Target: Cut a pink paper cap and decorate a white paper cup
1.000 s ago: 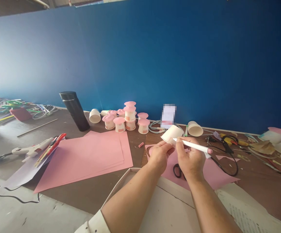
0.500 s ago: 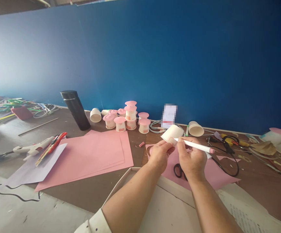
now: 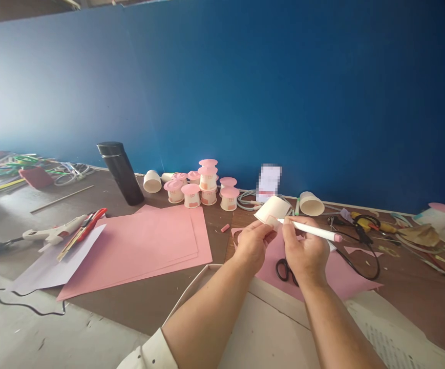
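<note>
Well, left hand (image 3: 251,247): we pinch the pale cup (image 3: 273,208) by its lower edge, tilted, just ahead of both palms
Right hand (image 3: 307,253): we grip the white marker (image 3: 311,228), tip at the cup's wall, though we cannot tell if it touches
Pale cup: likely light, thin and easily dented, best held gently by the stiffer rim
Scissors (image 3: 278,269): black loop between our wrists
Pink-topped cups (image 3: 207,181): grouped beyond our left hand, to its left
</note>
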Demonstrator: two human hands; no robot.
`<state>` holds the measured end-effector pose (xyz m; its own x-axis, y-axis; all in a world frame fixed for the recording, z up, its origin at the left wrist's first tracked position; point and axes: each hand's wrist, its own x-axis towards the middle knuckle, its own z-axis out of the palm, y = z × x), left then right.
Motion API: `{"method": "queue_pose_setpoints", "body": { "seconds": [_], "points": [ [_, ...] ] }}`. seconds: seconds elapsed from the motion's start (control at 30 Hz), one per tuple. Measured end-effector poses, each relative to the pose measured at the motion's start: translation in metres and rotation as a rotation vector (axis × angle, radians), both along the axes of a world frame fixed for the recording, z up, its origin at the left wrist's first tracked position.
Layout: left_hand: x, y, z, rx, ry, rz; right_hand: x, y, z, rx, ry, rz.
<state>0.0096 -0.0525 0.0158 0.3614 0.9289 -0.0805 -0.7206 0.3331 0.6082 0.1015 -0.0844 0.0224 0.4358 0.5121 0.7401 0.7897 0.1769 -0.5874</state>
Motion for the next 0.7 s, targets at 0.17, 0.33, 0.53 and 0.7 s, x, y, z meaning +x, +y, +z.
{"method": "queue_pose_setpoints", "body": {
  "seconds": [0.17, 0.33, 0.53, 0.7],
  "points": [
    [-0.0008, 0.001, 0.0, -0.01, 0.0, 0.005, 0.0, 0.0002, 0.0002, -0.001, 0.003, -0.004],
    [-0.0013, 0.0024, -0.0017, -0.01, -0.01, 0.004, 0.001, 0.0008, -0.0005, -0.002, -0.007, -0.012],
    [-0.0026, 0.0036, -0.0027, -0.008, -0.017, 0.003, 0.0023, 0.0016, -0.0015, -0.008, -0.009, -0.021],
    [-0.003, 0.0034, -0.0024, -0.009, -0.014, 0.002, 0.0019, 0.0013, -0.0013, -0.021, 0.006, -0.01]
  ]
}}
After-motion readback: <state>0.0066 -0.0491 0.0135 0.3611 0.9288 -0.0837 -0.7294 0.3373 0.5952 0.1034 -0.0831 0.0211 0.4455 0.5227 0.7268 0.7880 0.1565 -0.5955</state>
